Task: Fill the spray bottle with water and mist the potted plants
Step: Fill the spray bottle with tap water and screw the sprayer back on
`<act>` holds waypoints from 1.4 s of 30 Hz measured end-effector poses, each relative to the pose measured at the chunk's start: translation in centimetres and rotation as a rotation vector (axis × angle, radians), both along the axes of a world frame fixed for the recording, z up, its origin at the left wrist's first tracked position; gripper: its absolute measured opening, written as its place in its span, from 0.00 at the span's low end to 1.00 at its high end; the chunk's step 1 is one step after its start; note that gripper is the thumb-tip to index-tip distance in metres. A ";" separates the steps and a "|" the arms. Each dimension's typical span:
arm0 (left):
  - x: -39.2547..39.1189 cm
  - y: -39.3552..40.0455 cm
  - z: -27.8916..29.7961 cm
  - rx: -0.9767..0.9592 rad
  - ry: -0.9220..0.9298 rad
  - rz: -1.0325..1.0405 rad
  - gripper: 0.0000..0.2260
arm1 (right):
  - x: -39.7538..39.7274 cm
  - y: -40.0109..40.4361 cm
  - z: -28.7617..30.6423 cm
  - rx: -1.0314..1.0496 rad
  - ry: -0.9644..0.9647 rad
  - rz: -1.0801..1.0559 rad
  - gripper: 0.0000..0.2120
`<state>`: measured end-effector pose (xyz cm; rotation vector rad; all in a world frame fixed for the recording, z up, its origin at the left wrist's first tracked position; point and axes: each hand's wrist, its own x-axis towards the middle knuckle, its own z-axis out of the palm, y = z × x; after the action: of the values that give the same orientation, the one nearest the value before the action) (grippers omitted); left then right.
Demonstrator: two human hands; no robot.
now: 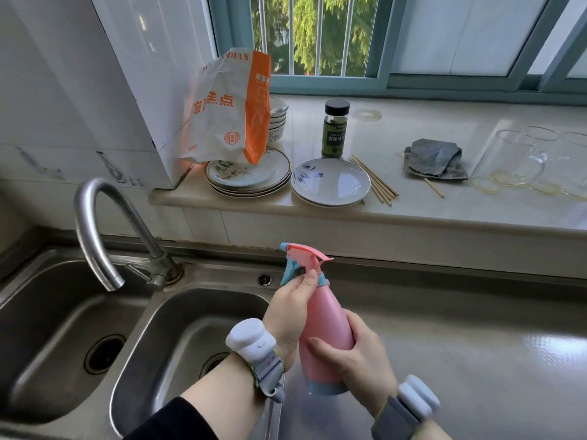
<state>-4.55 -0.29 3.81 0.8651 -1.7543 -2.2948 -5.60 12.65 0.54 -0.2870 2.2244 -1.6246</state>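
- The pink plastic spray bottle with a light-blue base and trigger is held in the air above the edge between the right basin of the stainless steel double sink and the steel bench — it is tilted a little, with the nozzle pointing to the left.
- The bottle's body is wrapped by the right hand; this grip is closed around the lower half, thumb across the front.
- The neck, just under the pink spray head, is pinched by the fingers of the left hand, near the blue collar.
- The step in hand is judged to be the opening of the bottle: the head is still seated on the neck, so filling is not yet begun.
- No water is seen coming from the curved metal faucet, whose spout hangs over the left basin.
- For the next move, the collar probably must be unscrewed while the body is kept steady; afterwards the open neck must be brought under the spout — or the spout swung to the right basin.
- No potted plants are visible from here.
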 end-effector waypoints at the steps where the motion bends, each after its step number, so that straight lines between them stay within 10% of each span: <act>1: 0.1 -0.1 0.1 -0.010 0.004 -0.004 0.13 | 0.1 0.0 0.1 0.002 0.013 -0.005 0.22; 23: 1.0 0.6 -0.1 -0.345 -0.063 0.185 0.11 | 1.9 -0.2 -0.4 0.118 0.170 -0.070 0.35; 42: 0.7 0.4 -0.7 -0.031 -0.041 0.224 0.17 | 2.1 0.6 -3.0 0.168 0.142 -0.083 0.32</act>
<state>-3.84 0.11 3.13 1.0514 -1.6116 -2.1158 -3.53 13.26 -2.47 -0.2748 2.4929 -1.4881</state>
